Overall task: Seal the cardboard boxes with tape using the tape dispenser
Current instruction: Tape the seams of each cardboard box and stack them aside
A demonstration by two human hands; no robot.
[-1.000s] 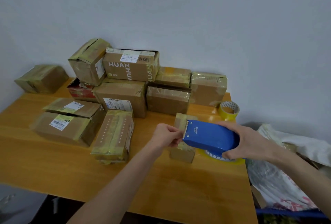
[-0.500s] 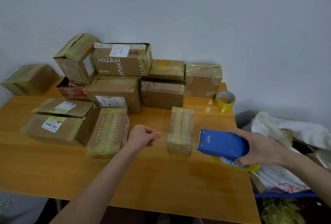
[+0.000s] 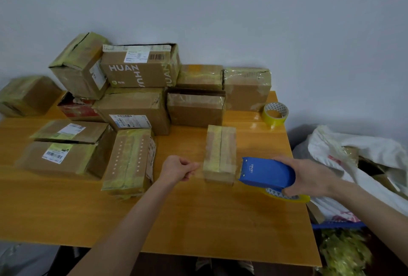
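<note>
Head view: on the wooden table (image 3: 198, 220) a small cardboard box (image 3: 219, 154) stands between the two hands, toward the right side. Yellowish tape lies along its top on both sides of the middle seam.

The right hand (image 3: 309, 176) holds the blue tape dispenser (image 3: 267, 172), and its grip is clamped round the back part of the body. The front of the dispenser is just beside the near right corner of the small box. On the blue cover there is small white writing that seems to read "deli"; a second line under it is too small to read. The loaded roll (image 3: 287, 197) shows below the dispenser, and its core has a pattern of triangles.

The left hand (image 3: 178, 168) is at the left of the small box. Its grip is together, pinching what looks like the end of a thin clear tape strip (image 3: 201, 169) that runs toward the box.

Behind, many taped boxes are stacked against the wall. The upper box (image 3: 141, 70) has "HUAN" printed in white on two faces and carries a white label with a barcode. A flat box (image 3: 59, 156) at the left has a green and white barcode label. A spare tape roll (image 3: 275, 113) stands at the far right corner of the table. A white bag (image 3: 353, 154) lies beside the table at the right.
</note>
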